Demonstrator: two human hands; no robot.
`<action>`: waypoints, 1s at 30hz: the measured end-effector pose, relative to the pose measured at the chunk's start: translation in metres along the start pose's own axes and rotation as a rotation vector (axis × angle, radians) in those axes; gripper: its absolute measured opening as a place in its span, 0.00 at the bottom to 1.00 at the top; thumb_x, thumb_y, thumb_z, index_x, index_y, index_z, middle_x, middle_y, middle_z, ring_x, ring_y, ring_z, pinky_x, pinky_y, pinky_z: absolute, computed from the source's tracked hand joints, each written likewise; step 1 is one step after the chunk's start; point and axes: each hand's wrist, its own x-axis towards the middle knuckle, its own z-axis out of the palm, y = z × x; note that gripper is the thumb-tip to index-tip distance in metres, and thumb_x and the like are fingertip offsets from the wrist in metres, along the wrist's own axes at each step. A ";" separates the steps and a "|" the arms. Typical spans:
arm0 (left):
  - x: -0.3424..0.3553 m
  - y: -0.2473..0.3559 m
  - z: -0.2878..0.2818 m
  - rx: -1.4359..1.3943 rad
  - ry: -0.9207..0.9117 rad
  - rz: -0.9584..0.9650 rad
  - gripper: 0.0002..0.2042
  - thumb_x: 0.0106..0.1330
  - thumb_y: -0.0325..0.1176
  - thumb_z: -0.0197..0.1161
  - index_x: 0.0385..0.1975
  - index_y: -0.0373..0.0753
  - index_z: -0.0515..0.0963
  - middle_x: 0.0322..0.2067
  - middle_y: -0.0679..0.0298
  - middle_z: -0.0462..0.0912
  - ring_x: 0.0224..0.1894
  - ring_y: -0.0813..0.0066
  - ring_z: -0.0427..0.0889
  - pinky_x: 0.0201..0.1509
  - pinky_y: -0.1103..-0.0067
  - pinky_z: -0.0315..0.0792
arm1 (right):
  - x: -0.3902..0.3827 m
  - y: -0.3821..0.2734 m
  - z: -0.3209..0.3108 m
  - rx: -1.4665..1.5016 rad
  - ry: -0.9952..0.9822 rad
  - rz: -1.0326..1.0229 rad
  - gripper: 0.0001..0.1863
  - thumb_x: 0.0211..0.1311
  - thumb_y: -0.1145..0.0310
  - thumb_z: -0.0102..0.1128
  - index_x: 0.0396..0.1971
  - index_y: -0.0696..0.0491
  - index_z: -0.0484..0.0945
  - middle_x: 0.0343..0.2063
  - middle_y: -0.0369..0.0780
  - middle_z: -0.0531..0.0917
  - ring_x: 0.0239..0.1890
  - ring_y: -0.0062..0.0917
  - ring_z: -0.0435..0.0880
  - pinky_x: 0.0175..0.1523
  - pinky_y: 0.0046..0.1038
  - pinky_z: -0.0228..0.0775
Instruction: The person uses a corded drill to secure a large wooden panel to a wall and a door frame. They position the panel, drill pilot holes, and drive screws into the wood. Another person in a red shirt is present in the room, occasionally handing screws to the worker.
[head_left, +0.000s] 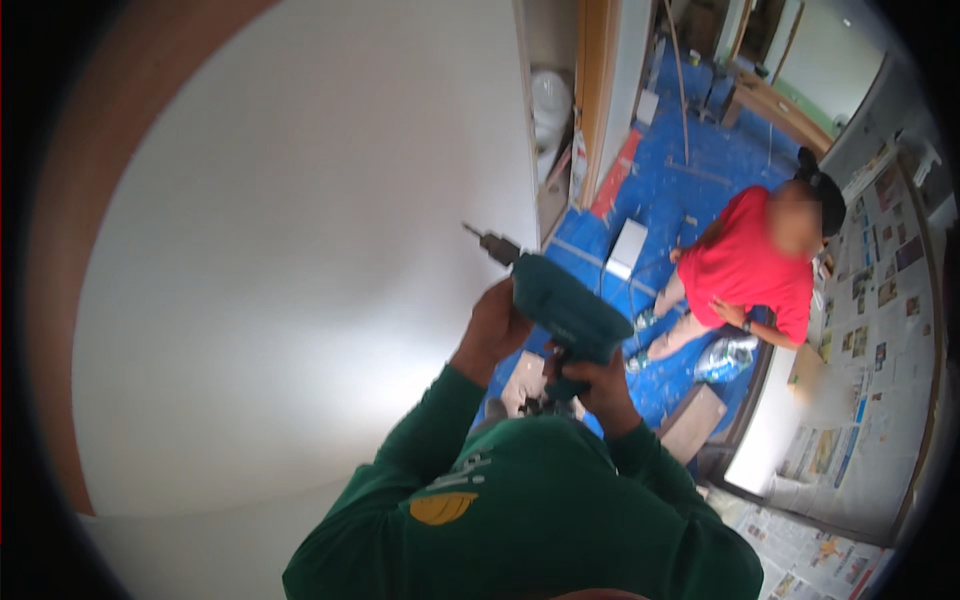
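Observation:
I hold a teal power drill point(570, 305) in both hands, in front of my chest. Its dark chuck and thin bit point(483, 236) point up and to the left, toward a large white wall panel point(300, 240). I cannot tell whether the tip touches the panel. My left hand point(493, 325) supports the front of the drill body from its left side, its fingers partly hidden behind the casing. Lower down, my right hand point(606, 388) is wrapped round the handle near the trigger.
A co-worker in a red shirt point(745, 260) stands to the right on blue floor sheeting point(690, 185). Nearby on the floor are a white box point(627, 249) and a clear plastic bag point(726, 360). Newspaper point(860, 340) covers the right side. A wooden door frame point(594, 90) stands beyond the panel.

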 end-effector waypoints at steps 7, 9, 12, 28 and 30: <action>-0.038 0.010 -0.018 0.185 0.441 0.184 0.12 0.82 0.34 0.54 0.51 0.31 0.79 0.45 0.57 0.84 0.47 0.67 0.85 0.54 0.72 0.80 | -0.010 0.033 0.012 0.004 -0.091 0.029 0.30 0.48 0.82 0.63 0.56 0.66 0.76 0.44 0.51 0.86 0.34 0.39 0.89 0.41 0.40 0.84; -0.043 0.028 -0.045 0.224 0.504 0.161 0.11 0.79 0.35 0.58 0.46 0.31 0.79 0.40 0.59 0.83 0.43 0.67 0.85 0.50 0.72 0.82 | -0.012 0.036 0.010 0.028 -0.121 -0.033 0.29 0.51 0.80 0.65 0.57 0.66 0.76 0.44 0.50 0.86 0.36 0.39 0.89 0.43 0.40 0.84; -0.049 0.051 -0.066 0.241 0.560 0.178 0.10 0.77 0.33 0.62 0.43 0.31 0.79 0.36 0.59 0.83 0.39 0.65 0.86 0.47 0.71 0.84 | -0.005 0.011 0.018 -0.024 -0.163 -0.179 0.30 0.54 0.75 0.69 0.60 0.64 0.75 0.45 0.49 0.87 0.39 0.38 0.90 0.47 0.39 0.85; -0.086 0.114 -0.059 0.501 0.438 0.261 0.15 0.79 0.29 0.57 0.54 0.22 0.78 0.32 0.65 0.78 0.29 0.78 0.74 0.34 0.80 0.67 | 0.041 0.008 0.014 -0.262 -0.137 -0.148 0.34 0.57 0.73 0.76 0.65 0.62 0.73 0.45 0.45 0.88 0.42 0.31 0.90 0.49 0.32 0.83; -0.086 0.122 -0.053 0.605 0.460 0.265 0.14 0.76 0.28 0.61 0.54 0.22 0.79 0.33 0.63 0.80 0.31 0.75 0.79 0.37 0.80 0.73 | 0.049 0.012 0.011 -0.343 -0.119 -0.105 0.33 0.58 0.74 0.75 0.64 0.62 0.74 0.44 0.45 0.88 0.40 0.31 0.90 0.48 0.31 0.83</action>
